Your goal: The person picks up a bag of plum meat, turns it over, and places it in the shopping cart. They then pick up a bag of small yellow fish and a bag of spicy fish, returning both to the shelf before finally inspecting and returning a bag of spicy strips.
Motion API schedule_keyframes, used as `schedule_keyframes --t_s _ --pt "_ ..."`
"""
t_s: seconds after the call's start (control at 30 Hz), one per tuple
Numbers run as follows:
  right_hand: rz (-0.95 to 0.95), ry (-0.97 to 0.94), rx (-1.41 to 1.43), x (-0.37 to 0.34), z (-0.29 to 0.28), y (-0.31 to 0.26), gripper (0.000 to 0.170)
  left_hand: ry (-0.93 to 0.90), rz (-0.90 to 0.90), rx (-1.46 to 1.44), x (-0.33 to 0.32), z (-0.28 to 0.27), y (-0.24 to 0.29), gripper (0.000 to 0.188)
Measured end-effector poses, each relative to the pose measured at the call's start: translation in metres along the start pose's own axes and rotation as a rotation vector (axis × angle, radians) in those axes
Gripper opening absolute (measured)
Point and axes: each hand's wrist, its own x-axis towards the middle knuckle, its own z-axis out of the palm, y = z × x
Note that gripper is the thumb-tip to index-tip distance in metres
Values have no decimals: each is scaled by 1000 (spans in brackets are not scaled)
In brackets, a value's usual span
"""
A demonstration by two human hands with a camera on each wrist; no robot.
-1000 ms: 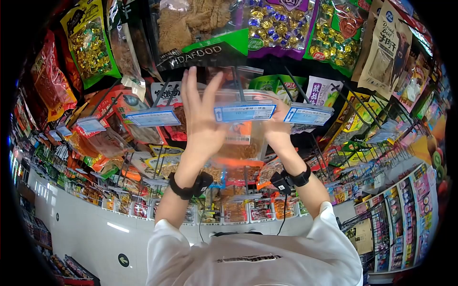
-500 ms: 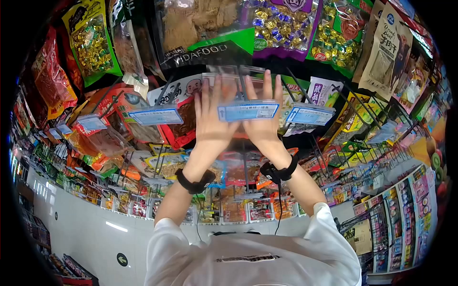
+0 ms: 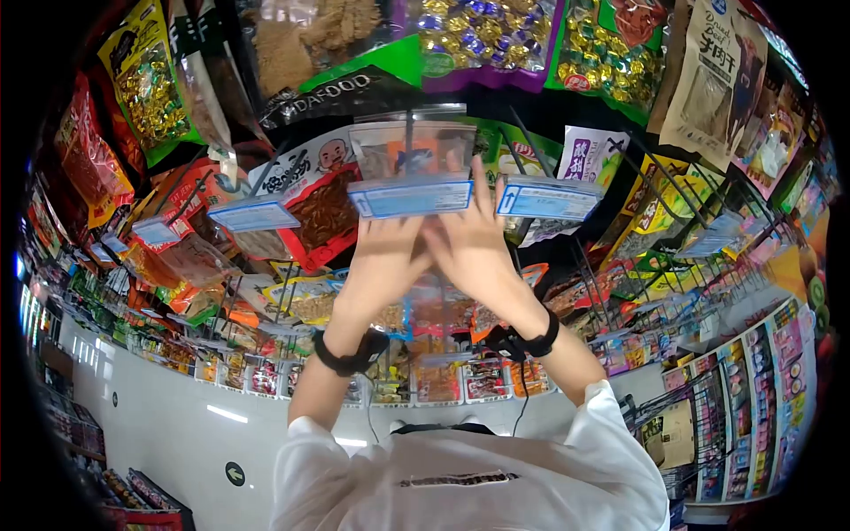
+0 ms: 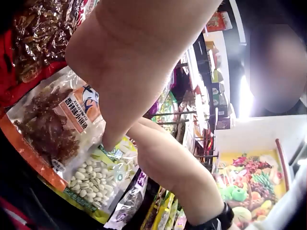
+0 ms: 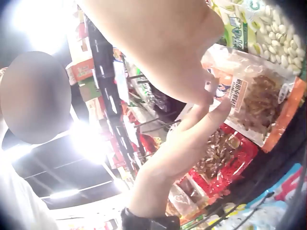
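A clear bag of dried fish snack (image 4: pixel 53 129) with an orange bottom band hangs among the racked packets. In the head view its top (image 3: pixel 412 142) shows above a blue-and-white price tag (image 3: pixel 411 199). My left hand (image 3: pixel 381 257) and right hand (image 3: pixel 474 252) are side by side in front of the bag, thumbs close together. The tag covers part of the fingers. In the right wrist view, the left hand's extended fingers (image 5: pixel 223 110) overlap the bag's printed label, and the right fingertips are close beside them. Neither hand is curled round the bag.
A red packet (image 3: pixel 323 217) hangs left of the bag, a pistachio bag (image 5: pixel 273 33) on its other side. Metal hooks (image 3: pixel 531 142) with price tags jut out around the hands. Large candy bags (image 3: pixel 487 35) hang above; lower racks and bins (image 3: pixel 438 385) stand below.
The bag was blurred between my raised hands; then both hands lay against its front, fingers up. Now they sit slightly lower and closer together, and the bag's top shows more plainly.
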Motion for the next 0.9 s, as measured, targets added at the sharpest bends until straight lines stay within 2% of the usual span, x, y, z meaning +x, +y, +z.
schedule_keyframes --t_s 0.07,0.13,0.17,0.27,0.4,0.43,0.57,0.67,0.73,0.77,0.9 --pt "-5 -170 17 -15 -11 -1 63 -38 34 -24 -7 -9 12 58" --pt "-94 -118 153 -32 -23 -3 56 -106 26 -68 -13 -13 23 56" --pt "-121 -126 219 -42 -24 -2 55 -2 79 -137 -30 -15 36 52" --pt "-85 -226 446 -73 -35 -6 55 -137 -54 -303 -53 -3 53 52" --pt "-2 -288 686 -118 -37 -7 56 -122 -147 -382 -92 26 77 48" --pt "20 -296 700 -129 -33 -8 57 -94 -170 -329 -101 34 84 42" --pt "131 -320 691 -167 -13 -21 55 -53 -158 -251 -124 57 92 39" --pt "141 -288 613 -182 -14 -33 61 5 -104 -139 -139 62 96 47" --pt "178 -243 542 -194 -14 -47 62 1 -179 -73 -147 63 108 52" --pt "200 -221 506 -200 -15 -56 62 -4 -215 -42 -153 63 114 54" --pt "305 -181 391 -228 -16 -96 62 -90 -171 -8 -187 56 124 60"
